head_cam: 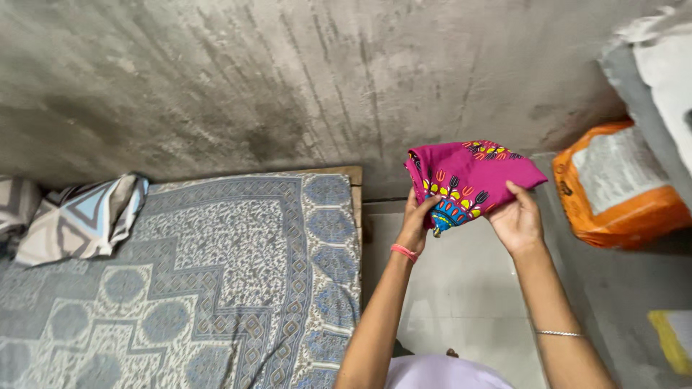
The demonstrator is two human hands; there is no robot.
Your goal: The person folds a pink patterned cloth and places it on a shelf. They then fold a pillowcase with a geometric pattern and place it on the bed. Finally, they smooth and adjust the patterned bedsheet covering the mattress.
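Cloth (472,180), folded into a thick bundle, is held up in the air in front of the grey wall (288,79), above the strip of pale floor (461,288) beside the bed. It is bright magenta, printed with a band of yellow, blue, red and black motifs that look like small flowers or fans, though the folds hide most of the pattern. The left hand (417,220) grips the bundle's lower left edge, fingers curled closed around the fabric, with a pink band on the wrist. The right hand (517,220) holds the lower right side from below, thumb pressed up against the cloth and fingers tucked behind it; a thin metal bangle sits further down that forearm. To the left lies the bed (216,281), covered with a blue and white patterned sheet, and a geometric-print pillow (83,216) rests at its far end. To the right, an orange sack (620,187) leans near the wall, well apart from the hands.
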